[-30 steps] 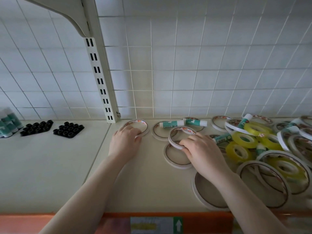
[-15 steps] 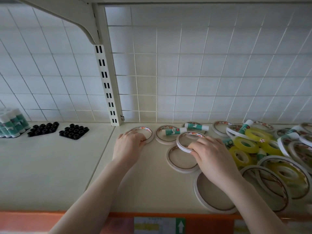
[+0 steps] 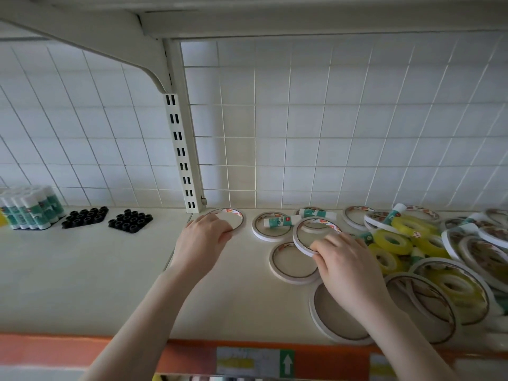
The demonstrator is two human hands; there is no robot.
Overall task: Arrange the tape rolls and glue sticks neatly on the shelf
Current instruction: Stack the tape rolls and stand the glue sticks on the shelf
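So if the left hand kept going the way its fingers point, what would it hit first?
The left hand already touches the white tape roll by the back corner. Past that roll comes the tiled back wall, probably right behind it, though depth is hard to judge.

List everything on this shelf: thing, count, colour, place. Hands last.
white tape rolls: many, count unclear, white rims, right half of shelf
yellow tape rolls: several, yellow, in the right pile
loose glue sticks: at least four, white and teal, among the rolls
standing glue sticks: a cluster, white and teal, far left
black trays: two, black, left section
shelf: one, cream, orange front strip
left hand: rests on the leftmost roll
right hand: grips a tilted roll
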